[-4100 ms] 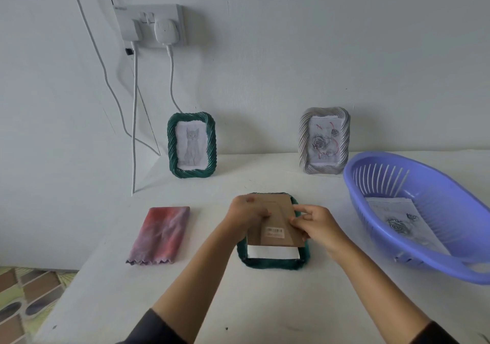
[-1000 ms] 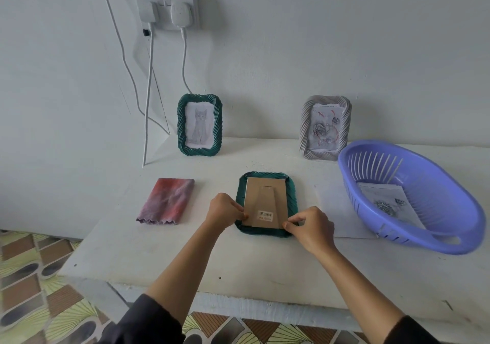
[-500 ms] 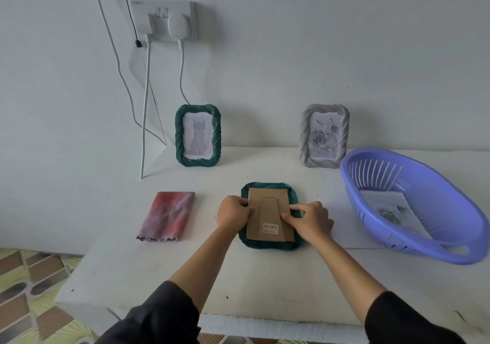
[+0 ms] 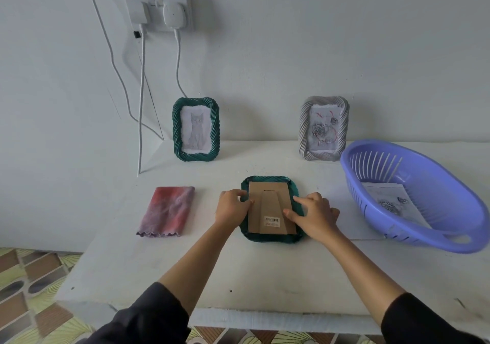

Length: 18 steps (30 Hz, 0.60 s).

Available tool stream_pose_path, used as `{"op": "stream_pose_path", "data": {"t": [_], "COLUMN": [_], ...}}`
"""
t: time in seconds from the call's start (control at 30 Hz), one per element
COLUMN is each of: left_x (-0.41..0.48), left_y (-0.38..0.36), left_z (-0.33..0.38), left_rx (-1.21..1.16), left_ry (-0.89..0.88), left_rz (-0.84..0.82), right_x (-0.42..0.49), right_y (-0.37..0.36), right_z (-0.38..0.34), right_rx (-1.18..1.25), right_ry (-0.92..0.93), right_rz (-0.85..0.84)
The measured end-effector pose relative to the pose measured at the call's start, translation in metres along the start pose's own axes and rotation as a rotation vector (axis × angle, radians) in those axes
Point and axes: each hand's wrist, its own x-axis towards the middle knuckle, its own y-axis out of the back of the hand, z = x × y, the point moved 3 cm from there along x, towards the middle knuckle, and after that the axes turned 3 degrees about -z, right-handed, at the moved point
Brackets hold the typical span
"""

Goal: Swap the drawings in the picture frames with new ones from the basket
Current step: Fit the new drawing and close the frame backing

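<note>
A green picture frame (image 4: pixel 270 237) lies face down in the middle of the white table, its brown cardboard backing (image 4: pixel 270 205) seated flat in it. My left hand (image 4: pixel 232 208) grips the frame's left edge, thumb on the backing. My right hand (image 4: pixel 315 215) presses its fingers on the backing's right side. At the wall stand a green frame (image 4: pixel 195 129) with a cat drawing and a grey frame (image 4: pixel 323 128) with a rose drawing. The purple basket (image 4: pixel 434 233) at the right holds a drawing (image 4: pixel 392 203).
A folded red-purple cloth (image 4: pixel 167 211) lies left of the flat frame. A loose white sheet (image 4: pixel 352 227) lies between the frame and the basket. Cables (image 4: pixel 141 99) hang from a wall socket at the back left. The table's front edge (image 4: pixel 265 317) is near me.
The backing went from lifted, with white paper showing below it, to lying flat in the frame. Both hands moved from the frame's lower corners up to its sides.
</note>
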Motion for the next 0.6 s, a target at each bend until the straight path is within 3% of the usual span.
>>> {"op": "stream_pose_path", "data": {"t": [0.07, 0.13, 0.27, 0.6], "left_x": [-0.004, -0.012, -0.023, -0.038], "left_y": [0.01, 0.016, 0.02, 0.026], "left_z": [0.002, 0.004, -0.002, -0.002], "left_rx": [0.102, 0.169, 0.307, 0.531], "left_ry": [-0.131, -0.264, -0.4, -0.604], "left_rz": [-0.01, -0.141, -0.371, -0.376], "right_x": [-0.008, -0.016, -0.022, -0.029], "right_y": [0.008, 0.012, 0.013, 0.01], "right_z": [0.0, 0.001, 0.004, -0.001], "right_rx": [0.05, 0.157, 0.157, -0.135], "right_ry": [0.149, 0.248, 0.308, 0.43], "right_rz": [-0.031, -0.16, -0.229, -0.228]}}
